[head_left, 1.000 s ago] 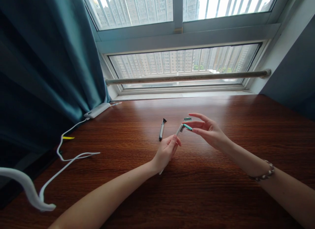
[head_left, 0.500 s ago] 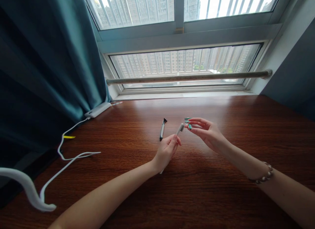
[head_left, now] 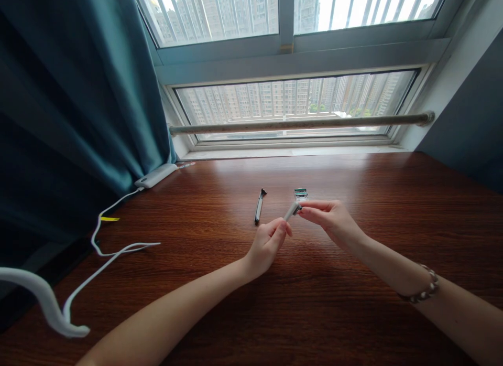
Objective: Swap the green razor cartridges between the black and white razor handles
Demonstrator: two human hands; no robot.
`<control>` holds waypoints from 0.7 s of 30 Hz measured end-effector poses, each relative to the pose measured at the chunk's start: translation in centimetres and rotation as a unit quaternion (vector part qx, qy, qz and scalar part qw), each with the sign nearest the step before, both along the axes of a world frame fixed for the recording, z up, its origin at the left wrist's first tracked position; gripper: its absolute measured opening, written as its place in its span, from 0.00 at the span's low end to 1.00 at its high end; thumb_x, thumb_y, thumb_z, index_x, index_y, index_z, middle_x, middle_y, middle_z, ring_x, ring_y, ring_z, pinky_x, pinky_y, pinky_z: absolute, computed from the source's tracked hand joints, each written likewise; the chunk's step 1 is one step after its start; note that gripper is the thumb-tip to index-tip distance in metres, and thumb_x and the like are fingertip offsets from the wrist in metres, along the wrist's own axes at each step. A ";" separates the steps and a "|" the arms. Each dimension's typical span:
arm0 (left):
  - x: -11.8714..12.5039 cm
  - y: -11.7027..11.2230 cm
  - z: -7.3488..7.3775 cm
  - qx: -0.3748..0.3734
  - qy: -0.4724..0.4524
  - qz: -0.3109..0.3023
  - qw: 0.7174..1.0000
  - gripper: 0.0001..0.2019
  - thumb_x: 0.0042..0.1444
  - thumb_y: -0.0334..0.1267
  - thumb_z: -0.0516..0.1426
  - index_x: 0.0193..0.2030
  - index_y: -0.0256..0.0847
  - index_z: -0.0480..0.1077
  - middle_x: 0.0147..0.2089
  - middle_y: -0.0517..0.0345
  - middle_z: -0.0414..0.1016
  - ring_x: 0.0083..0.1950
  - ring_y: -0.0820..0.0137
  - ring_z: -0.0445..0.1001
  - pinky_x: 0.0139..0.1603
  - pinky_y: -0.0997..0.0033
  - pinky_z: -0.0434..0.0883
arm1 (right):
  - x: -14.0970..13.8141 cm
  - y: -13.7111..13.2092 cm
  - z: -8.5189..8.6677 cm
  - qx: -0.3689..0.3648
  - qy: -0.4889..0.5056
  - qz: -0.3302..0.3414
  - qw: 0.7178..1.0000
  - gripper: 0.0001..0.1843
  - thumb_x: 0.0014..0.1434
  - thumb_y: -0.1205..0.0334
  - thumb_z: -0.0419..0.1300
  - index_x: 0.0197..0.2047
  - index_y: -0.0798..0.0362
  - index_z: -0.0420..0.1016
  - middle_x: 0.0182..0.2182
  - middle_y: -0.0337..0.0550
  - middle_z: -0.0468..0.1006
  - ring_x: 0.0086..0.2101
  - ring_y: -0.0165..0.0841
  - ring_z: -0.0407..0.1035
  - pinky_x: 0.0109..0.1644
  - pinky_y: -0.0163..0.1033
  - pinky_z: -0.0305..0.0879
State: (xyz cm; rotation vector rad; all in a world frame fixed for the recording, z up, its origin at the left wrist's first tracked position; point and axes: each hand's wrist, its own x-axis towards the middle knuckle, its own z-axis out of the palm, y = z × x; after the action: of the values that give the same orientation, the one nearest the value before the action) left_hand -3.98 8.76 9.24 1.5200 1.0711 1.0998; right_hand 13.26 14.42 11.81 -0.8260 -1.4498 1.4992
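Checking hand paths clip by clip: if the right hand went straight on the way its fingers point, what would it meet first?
The small brush in the left hand: the right hand points left, fingertips seemingly at its head, though depth is unclear.

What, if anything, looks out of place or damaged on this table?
Nothing spilled or broken. Only a green razor cartridge lies apart from the dark razor handle on the table. The left hand and right hand both grip a small brush.

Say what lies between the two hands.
A small white brush, seen in the head view: the left hand grips its handle, and the right hand meets its bristle end.
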 end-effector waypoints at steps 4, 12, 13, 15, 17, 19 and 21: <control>-0.1 0.0 0.0 0.015 0.013 0.009 1.000 0.19 0.59 0.49 0.43 0.30 0.35 0.62 0.15 0.67 0.48 0.17 0.80 0.48 0.19 0.77 0.47 | 0.1 -0.1 0.1 -0.015 0.012 0.023 1.000 0.16 0.46 0.57 0.64 0.39 0.55 0.76 0.36 0.47 0.77 0.41 0.39 0.69 0.52 0.49 0.60; 0.0 0.2 -0.2 0.020 0.040 0.033 0.998 0.19 0.59 0.50 0.42 0.30 0.36 0.62 0.16 0.67 0.47 0.18 0.79 0.48 0.20 0.76 0.48 | 0.1 -0.2 0.1 -0.071 0.063 0.005 0.995 0.16 0.44 0.58 0.66 0.37 0.57 0.77 0.33 0.48 0.78 0.37 0.38 0.71 0.51 0.49 0.63; 0.0 0.2 -0.2 0.019 0.039 0.036 0.998 0.19 0.59 0.50 0.42 0.30 0.36 0.62 0.16 0.67 0.47 0.18 0.79 0.48 0.20 0.76 0.48 | 0.1 -0.1 0.1 -0.075 0.071 -0.001 0.995 0.17 0.43 0.58 0.66 0.37 0.57 0.77 0.33 0.48 0.78 0.37 0.39 0.71 0.51 0.49 0.62; 0.0 0.2 -0.2 0.020 0.040 0.039 0.998 0.19 0.59 0.49 0.42 0.30 0.36 0.62 0.16 0.67 0.47 0.18 0.79 0.48 0.20 0.76 0.48 | 0.1 -0.1 0.0 -0.080 0.086 -0.017 0.993 0.17 0.42 0.59 0.67 0.37 0.57 0.77 0.33 0.49 0.78 0.37 0.38 0.72 0.51 0.49 0.62; 0.0 0.1 -0.2 0.026 0.049 0.037 0.998 0.19 0.59 0.49 0.42 0.30 0.37 0.62 0.17 0.67 0.47 0.18 0.79 0.48 0.21 0.76 0.48 | 0.1 -0.1 0.1 -0.080 0.090 -0.035 0.992 0.16 0.41 0.59 0.67 0.36 0.57 0.77 0.33 0.49 0.78 0.35 0.38 0.72 0.50 0.48 0.63; 0.0 0.1 -0.2 0.033 0.063 0.030 0.997 0.18 0.59 0.49 0.43 0.30 0.37 0.62 0.17 0.66 0.48 0.19 0.79 0.48 0.21 0.76 0.47 | 0.2 -0.2 0.2 -0.073 0.084 -0.047 0.993 0.16 0.41 0.59 0.68 0.34 0.57 0.77 0.32 0.48 0.78 0.33 0.37 0.72 0.48 0.47 0.65; 0.0 0.0 -0.1 0.037 0.074 0.022 0.996 0.18 0.59 0.48 0.43 0.30 0.36 0.62 0.17 0.66 0.48 0.19 0.79 0.48 0.21 0.76 0.47 | 0.2 -0.3 0.3 -0.057 0.072 -0.059 0.994 0.15 0.41 0.59 0.67 0.33 0.57 0.76 0.30 0.48 0.78 0.31 0.36 0.72 0.44 0.46 0.67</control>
State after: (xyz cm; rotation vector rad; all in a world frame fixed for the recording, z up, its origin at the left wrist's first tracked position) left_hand -4.01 8.75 9.12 1.6660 1.1803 1.0798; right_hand 13.45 14.08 12.14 -0.8399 -1.1996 1.5285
